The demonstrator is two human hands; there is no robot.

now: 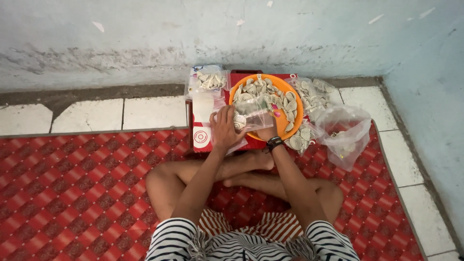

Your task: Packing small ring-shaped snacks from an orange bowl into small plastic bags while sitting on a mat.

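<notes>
- You held a small clear bag (251, 116) over the near edge of the orange bowl (290, 126), just in front of your crossed legs; a few pale spiral pieces (239, 121) were already inside it
- Your left hand (224, 128) was closed around the bag's left side, fingers curled over the plastic
- Your right hand (267, 131), with a dark wristband (274, 142), was at the bag's right side, mostly hidden behind it; I cannot tell how firmly it gripped
- I judged the work as partly done: filled bags (210, 79) lay left of the bowl and more filled bags (311, 96) lay right of it, but many spirals remained in the bowl
- Both forearms reached forward, elbows near the knees
- The bowl stood on a red box (203, 135); an almost empty larger plastic bag (345, 130) lay to the right, on the red patterned mat (77, 188)
</notes>
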